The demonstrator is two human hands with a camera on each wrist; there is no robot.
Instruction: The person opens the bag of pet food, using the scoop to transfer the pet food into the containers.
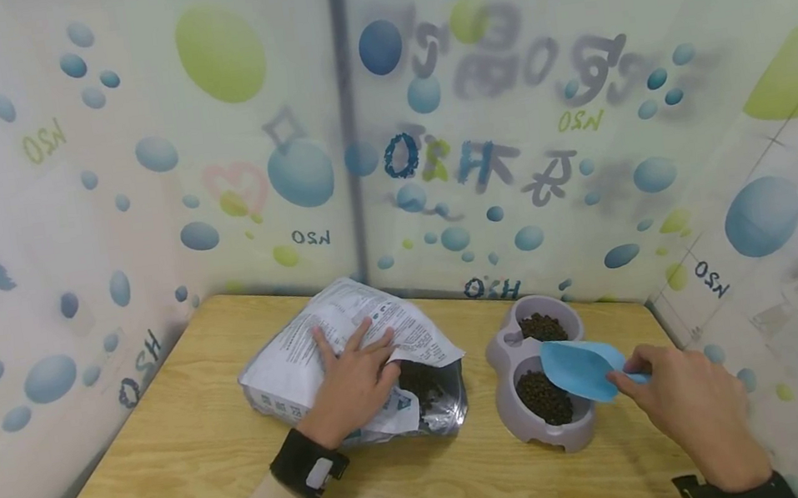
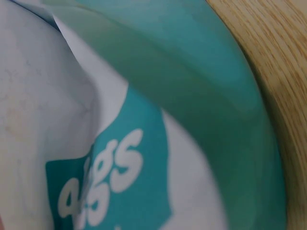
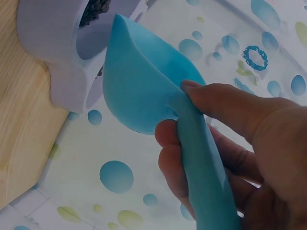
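My right hand grips the handle of a light blue scoop, thumb on top and fingers curled beneath. The scoop is held above the near side of a double pet bowl, and no kibble shows in the part of it I can see. Dark brown kibble lies in both wells of the bowl. With fingers spread, my left hand rests on a white printed bag lying on its side. Kibble shows inside the bag's silvery mouth, which faces the bowl.
The wooden table carries the bag on the left and the bowl on the right. Pale curtains printed with blue and green dots surround it at the back and on both sides.
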